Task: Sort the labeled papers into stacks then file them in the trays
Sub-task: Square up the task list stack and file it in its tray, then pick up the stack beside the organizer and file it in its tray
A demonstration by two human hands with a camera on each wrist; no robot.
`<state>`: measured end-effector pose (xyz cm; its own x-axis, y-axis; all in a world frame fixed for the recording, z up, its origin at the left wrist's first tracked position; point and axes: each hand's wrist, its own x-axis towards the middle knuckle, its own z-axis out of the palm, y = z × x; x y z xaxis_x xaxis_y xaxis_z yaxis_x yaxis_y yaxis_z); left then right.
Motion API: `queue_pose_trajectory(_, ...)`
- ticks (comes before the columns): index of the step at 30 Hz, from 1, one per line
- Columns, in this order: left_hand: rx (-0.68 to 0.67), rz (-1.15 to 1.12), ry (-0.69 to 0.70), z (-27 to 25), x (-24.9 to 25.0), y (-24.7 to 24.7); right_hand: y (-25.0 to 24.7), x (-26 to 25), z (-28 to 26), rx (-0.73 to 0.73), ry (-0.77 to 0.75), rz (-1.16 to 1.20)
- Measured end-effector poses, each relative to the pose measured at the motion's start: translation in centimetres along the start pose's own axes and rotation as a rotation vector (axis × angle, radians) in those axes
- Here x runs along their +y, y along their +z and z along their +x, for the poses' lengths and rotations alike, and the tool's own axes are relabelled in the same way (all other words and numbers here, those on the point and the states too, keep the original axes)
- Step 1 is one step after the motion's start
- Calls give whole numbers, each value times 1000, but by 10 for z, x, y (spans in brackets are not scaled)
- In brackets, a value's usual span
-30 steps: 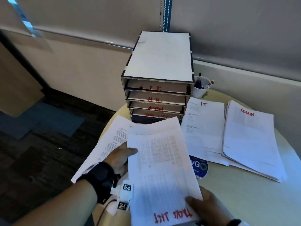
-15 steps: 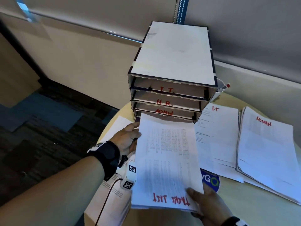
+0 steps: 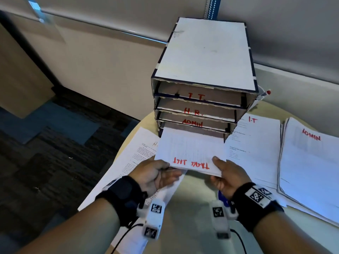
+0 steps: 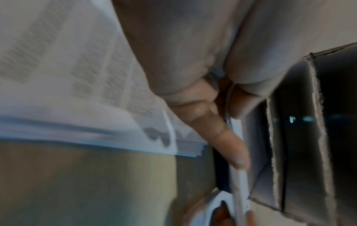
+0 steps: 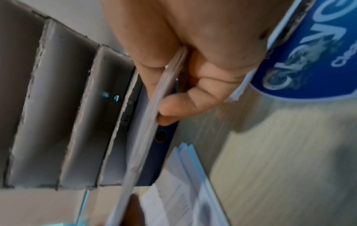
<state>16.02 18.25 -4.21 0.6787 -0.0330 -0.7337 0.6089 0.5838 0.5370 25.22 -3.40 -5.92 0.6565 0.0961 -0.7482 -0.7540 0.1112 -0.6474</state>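
The white cardboard tray stack [image 3: 203, 52] stands at the table's far edge, its slots marked I.T., H.R. and ADMIN in red. The "TASK LIST" paper stack [image 3: 190, 149] lies about half inside the bottom slot, red label toward me. My left hand [image 3: 165, 171] pinches its near left corner and my right hand [image 3: 220, 167] pinches its near right corner, thumb on top. The right wrist view shows the stack's edge [image 5: 146, 122] between thumb and fingers [image 5: 173, 107], with the tray fronts [image 5: 58, 107] just beyond. In the left wrist view, fingers [image 4: 218, 130] grip the paper edge [image 4: 237, 175].
The H.R. papers [image 3: 139, 153] lie on the round table [image 3: 190, 208] to the left of the trays. Right of them lie the I.T. stack [image 3: 256, 140] and the ADMIN stack [image 3: 310, 162]. A blue sticker [image 3: 222, 197] sits under my right wrist. Carpeted floor drops off at left.
The task list stack has slid forward from above the table into the bottom slot. My left hand shifted from the stack's side edge to its near left corner.
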Motion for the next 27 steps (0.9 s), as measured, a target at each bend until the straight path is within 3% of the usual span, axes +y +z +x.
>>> queue_pose_trajectory(4, 112, -187, 55, 23, 20, 15, 5, 5, -3, -47, 115, 158)
queue_pose_trajectory(7, 160, -30, 99, 23, 18, 22, 14, 5, 1, -69, 128, 274)
queue_pose_trajectory(10, 362, 511, 262, 13, 5, -4, 28, 0, 5, -93, 107, 345)
queue_pose_trajectory(13, 706, 1195, 468, -7, 0, -58, 35, -3, 9, -141, 72, 426)
queue_pose_trajectory(15, 880, 1388, 401, -16, 1, -96, 36, -1, 12, -219, 33, 489)
queue_pose_trajectory(17, 837, 1372, 181, -21, 4, -124, 35, 1, 15, -274, -8, 483)
queue_pose_trajectory(20, 608, 1160, -39, -19, 5, -152, 34, 4, 17, -281, -33, 451)
queue_pose_trajectory(24, 601, 1080, -30, -16, -4, -184, 23, 12, 18, -195, -44, 392)
queue_pose_trajectory(27, 566, 983, -28, -20, -10, -203, 13, 30, 2, -125, -19, 223)
